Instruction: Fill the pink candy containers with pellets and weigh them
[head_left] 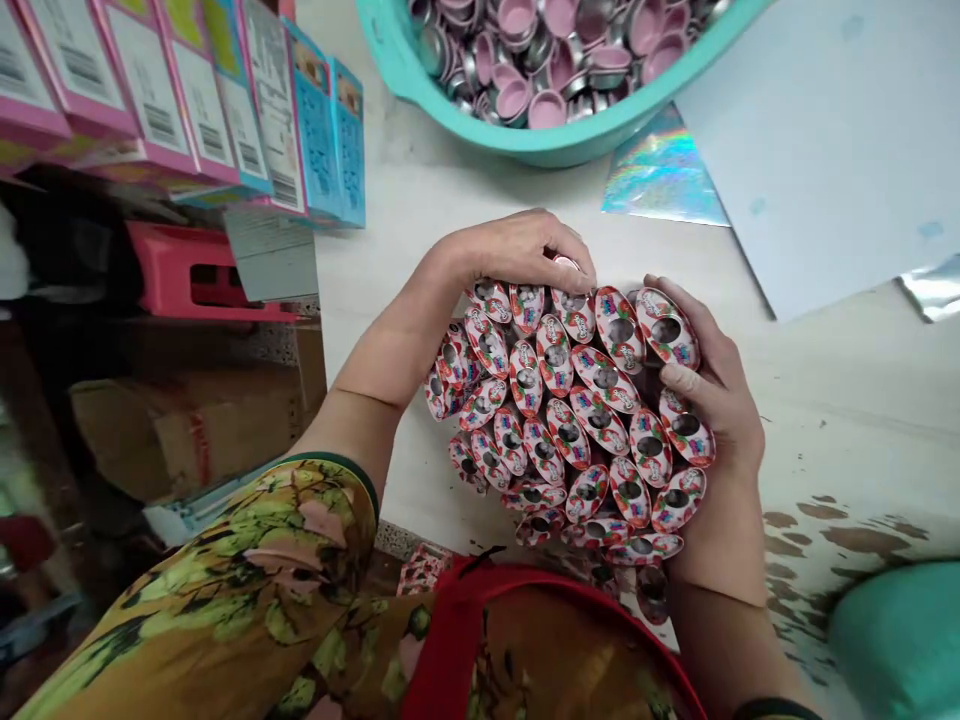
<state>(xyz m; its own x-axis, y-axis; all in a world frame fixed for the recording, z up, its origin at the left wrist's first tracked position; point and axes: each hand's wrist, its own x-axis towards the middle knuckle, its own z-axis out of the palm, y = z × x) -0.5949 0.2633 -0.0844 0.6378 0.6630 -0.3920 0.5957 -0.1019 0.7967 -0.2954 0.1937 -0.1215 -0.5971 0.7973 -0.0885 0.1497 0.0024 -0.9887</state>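
A large cluster of small oval packs [555, 355], printed red and white with dark oval windows, stands packed together on the table in front of me. At its far edge my left hand [529, 250] reaches over, fingers curled and thumb against an oval pack [574, 313]; a bit of its pale rim shows under the fingers. My right hand [712, 375] wraps the cluster's right side, with thumb and fingers around an oval pack [666, 328] at the upper right corner. Its palm lies along neighbouring packs.
A turquoise basin [525, 145] of pink and silver oval tins stands at the back. White sheets [832, 150] and shiny holographic film [664, 175] lie right. Printed boxes [349, 150] line the left; a pink stool [172, 270] is below them. A teal object [900, 640] sits lower right.
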